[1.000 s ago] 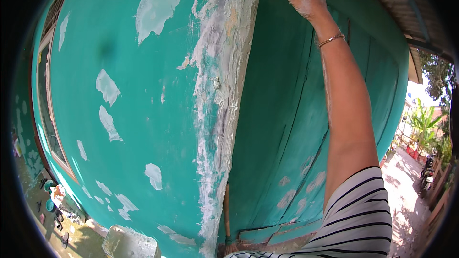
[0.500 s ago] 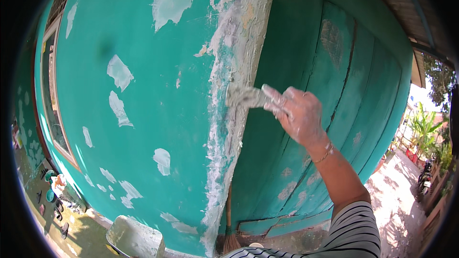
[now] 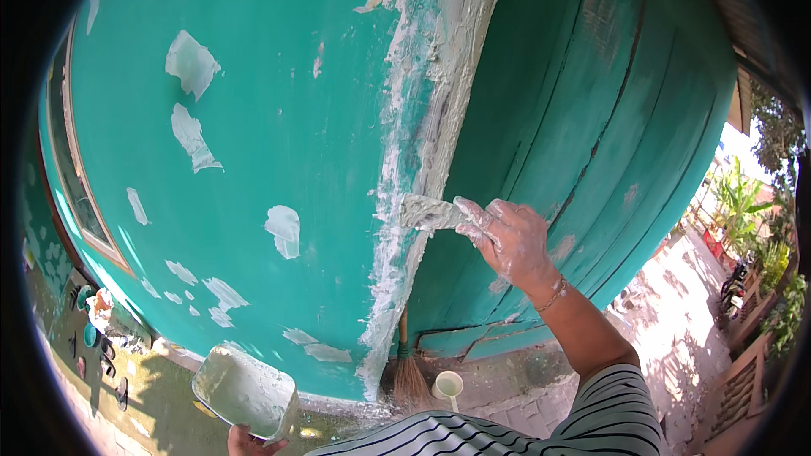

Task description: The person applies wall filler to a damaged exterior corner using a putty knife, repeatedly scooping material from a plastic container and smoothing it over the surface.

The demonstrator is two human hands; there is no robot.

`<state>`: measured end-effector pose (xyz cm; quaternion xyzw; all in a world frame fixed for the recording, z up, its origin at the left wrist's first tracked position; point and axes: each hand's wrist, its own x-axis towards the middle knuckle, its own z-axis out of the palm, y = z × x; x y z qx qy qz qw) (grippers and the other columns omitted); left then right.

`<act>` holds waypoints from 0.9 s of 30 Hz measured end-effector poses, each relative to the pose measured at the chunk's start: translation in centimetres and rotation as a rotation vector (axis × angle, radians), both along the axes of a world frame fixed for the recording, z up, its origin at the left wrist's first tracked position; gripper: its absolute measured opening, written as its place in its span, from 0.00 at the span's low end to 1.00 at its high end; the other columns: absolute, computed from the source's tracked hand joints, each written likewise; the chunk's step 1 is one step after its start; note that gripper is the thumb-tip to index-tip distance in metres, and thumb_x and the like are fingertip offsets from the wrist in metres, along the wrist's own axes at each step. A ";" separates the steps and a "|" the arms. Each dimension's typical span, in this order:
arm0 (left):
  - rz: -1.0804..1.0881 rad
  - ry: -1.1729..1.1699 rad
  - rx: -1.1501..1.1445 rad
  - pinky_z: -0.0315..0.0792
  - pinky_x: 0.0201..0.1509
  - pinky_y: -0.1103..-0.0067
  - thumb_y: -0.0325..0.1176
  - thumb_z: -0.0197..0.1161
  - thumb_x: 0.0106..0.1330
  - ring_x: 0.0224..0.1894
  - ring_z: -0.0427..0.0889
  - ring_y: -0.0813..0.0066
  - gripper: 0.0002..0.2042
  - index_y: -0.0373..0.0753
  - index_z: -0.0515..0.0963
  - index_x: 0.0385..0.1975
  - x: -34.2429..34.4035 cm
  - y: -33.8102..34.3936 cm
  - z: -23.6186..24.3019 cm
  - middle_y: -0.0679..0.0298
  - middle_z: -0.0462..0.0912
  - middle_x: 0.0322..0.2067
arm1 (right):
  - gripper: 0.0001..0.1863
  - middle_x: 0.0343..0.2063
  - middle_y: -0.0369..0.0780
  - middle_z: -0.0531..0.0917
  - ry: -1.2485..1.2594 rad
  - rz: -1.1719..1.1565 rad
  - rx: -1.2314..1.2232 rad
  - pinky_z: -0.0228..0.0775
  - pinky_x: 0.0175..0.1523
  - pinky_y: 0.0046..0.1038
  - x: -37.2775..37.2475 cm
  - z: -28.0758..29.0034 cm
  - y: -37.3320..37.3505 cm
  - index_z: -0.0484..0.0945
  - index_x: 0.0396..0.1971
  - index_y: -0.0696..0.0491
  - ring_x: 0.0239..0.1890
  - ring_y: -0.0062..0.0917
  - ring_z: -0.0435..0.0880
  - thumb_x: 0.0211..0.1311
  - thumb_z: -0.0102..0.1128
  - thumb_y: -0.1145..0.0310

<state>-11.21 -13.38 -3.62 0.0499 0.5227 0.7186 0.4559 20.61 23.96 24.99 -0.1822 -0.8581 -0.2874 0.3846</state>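
Observation:
My right hand (image 3: 513,243), smeared with white, is closed round the handle end of a putty knife (image 3: 429,213). The knife's coated blade lies against the rough white putty strip (image 3: 460,59) that runs down the corner of the green wall (image 3: 279,152). At the lower left, my left hand (image 3: 252,442) grips the near rim of a pale rectangular tub (image 3: 245,388), its inside smeared with putty. Only the fingers of that hand show; the rest is cut off by the lower edge.
A broom (image 3: 410,376) leans at the corner's foot, beside a white dipper (image 3: 448,384) on the ground. Several whitish patches (image 3: 193,63) dot the green wall. A window (image 3: 80,177) is at far left, with sandals (image 3: 108,356) below. Plants (image 3: 743,194) stand at right.
My right hand and the putty knife have moved down along the corner strip. The view has tilted downward, so more of the tub, my left hand's fingers and the dipper now show.

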 end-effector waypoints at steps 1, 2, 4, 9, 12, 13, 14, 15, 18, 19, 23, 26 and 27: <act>-0.025 -0.005 0.012 0.72 0.54 0.52 0.52 0.49 0.73 0.62 0.72 0.57 0.28 0.43 0.65 0.67 -0.6 0.1 -0.1 0.57 0.70 0.65 | 0.23 0.23 0.35 0.74 0.027 0.006 0.014 0.65 0.30 0.32 0.4 0.2 0.0 0.83 0.53 0.45 0.24 0.29 0.75 0.55 0.69 0.63; -0.032 -0.009 0.019 0.72 0.54 0.52 0.52 0.49 0.73 0.62 0.72 0.57 0.28 0.43 0.65 0.67 -1.0 -0.2 -0.4 0.58 0.70 0.65 | 0.23 0.23 0.35 0.74 0.056 0.031 0.023 0.65 0.30 0.32 0.1 0.3 0.4 0.83 0.53 0.45 0.24 0.28 0.75 0.54 0.69 0.64; -0.031 -0.004 0.037 0.76 0.51 0.54 0.51 0.54 0.70 0.59 0.74 0.57 0.29 0.41 0.66 0.65 -1.2 -0.1 0.4 0.57 0.73 0.61 | 0.23 0.24 0.35 0.76 0.208 0.017 0.044 0.65 0.31 0.31 -0.4 2.5 1.0 0.83 0.53 0.47 0.25 0.29 0.76 0.54 0.69 0.65; -0.043 0.050 -0.003 0.83 0.39 0.61 0.53 0.60 0.64 0.51 0.82 0.59 0.31 0.41 0.68 0.63 -1.2 1.0 2.4 0.58 0.80 0.53 | 0.20 0.27 0.37 0.78 0.317 0.034 -0.024 0.68 0.33 0.33 -2.2 0.4 2.0 0.84 0.47 0.50 0.28 0.32 0.79 0.54 0.70 0.63; -0.093 -0.025 0.001 0.84 0.40 0.59 0.53 0.61 0.64 0.52 0.82 0.57 0.32 0.40 0.67 0.63 -2.6 1.2 0.5 0.57 0.79 0.54 | 0.19 0.29 0.37 0.79 0.158 0.007 -0.084 0.69 0.34 0.34 -1.8 -6.2 1.2 0.84 0.46 0.51 0.30 0.33 0.80 0.53 0.70 0.63; -0.116 -0.037 0.001 0.84 0.40 0.58 0.53 0.61 0.64 0.52 0.82 0.56 0.32 0.40 0.67 0.63 -2.8 1.4 0.5 0.57 0.79 0.55 | 0.19 0.30 0.36 0.79 0.098 0.004 -0.144 0.68 0.34 0.34 -1.7 -8.8 0.5 0.84 0.45 0.50 0.30 0.32 0.80 0.52 0.69 0.63; -0.123 -0.055 0.003 0.84 0.40 0.58 0.52 0.60 0.65 0.53 0.81 0.56 0.31 0.40 0.67 0.63 -2.9 1.7 0.6 0.56 0.79 0.55 | 0.17 0.30 0.36 0.79 0.022 -0.022 -0.165 0.68 0.34 0.34 -1.3 -11.5 0.1 0.84 0.44 0.50 0.30 0.31 0.80 0.52 0.69 0.63; -0.140 -0.052 -0.006 0.84 0.40 0.58 0.51 0.59 0.65 0.53 0.81 0.56 0.30 0.40 0.67 0.63 -3.2 1.8 0.6 0.56 0.79 0.55 | 0.16 0.30 0.36 0.79 -0.055 -0.047 -0.184 0.68 0.34 0.34 -0.9 -13.2 -0.2 0.84 0.42 0.50 0.30 0.31 0.80 0.52 0.69 0.64; -0.162 -0.016 -0.066 0.84 0.40 0.58 0.51 0.57 0.67 0.53 0.81 0.56 0.29 0.41 0.67 0.63 -3.7 2.1 1.9 0.56 0.78 0.56 | 0.13 0.30 0.36 0.80 0.026 -0.003 -0.157 0.68 0.35 0.34 -1.1 -13.2 0.5 0.84 0.39 0.49 0.31 0.30 0.80 0.52 0.70 0.64; -0.165 0.002 -0.084 0.84 0.40 0.58 0.51 0.56 0.68 0.53 0.81 0.56 0.28 0.41 0.67 0.63 -3.7 2.2 2.1 0.56 0.78 0.56 | 0.13 0.30 0.36 0.80 0.087 0.009 -0.131 0.68 0.36 0.35 -1.6 -11.9 0.4 0.84 0.38 0.49 0.31 0.31 0.80 0.51 0.70 0.64; -0.182 0.029 -0.101 0.84 0.39 0.59 0.51 0.55 0.69 0.53 0.81 0.56 0.28 0.41 0.67 0.64 -4.2 2.6 2.0 0.56 0.78 0.56 | 0.12 0.32 0.37 0.81 0.266 0.003 -0.122 0.70 0.39 0.35 -2.6 -8.9 0.8 0.84 0.36 0.50 0.32 0.32 0.81 0.51 0.70 0.64; -0.182 0.001 -0.103 0.84 0.40 0.59 0.51 0.57 0.68 0.53 0.81 0.57 0.29 0.40 0.66 0.64 -4.8 2.9 1.2 0.56 0.78 0.56 | 0.13 0.34 0.38 0.82 0.137 -0.057 -0.242 0.71 0.40 0.35 -2.4 -12.6 0.3 0.84 0.37 0.50 0.34 0.33 0.82 0.50 0.71 0.64; -0.202 -0.002 -0.108 0.84 0.41 0.59 0.51 0.57 0.68 0.53 0.81 0.57 0.29 0.40 0.66 0.64 -5.0 2.9 1.2 0.57 0.78 0.56 | 0.14 0.34 0.38 0.82 0.058 -0.082 -0.289 0.72 0.41 0.36 -2.2 -14.9 0.0 0.84 0.37 0.50 0.34 0.34 0.82 0.50 0.71 0.64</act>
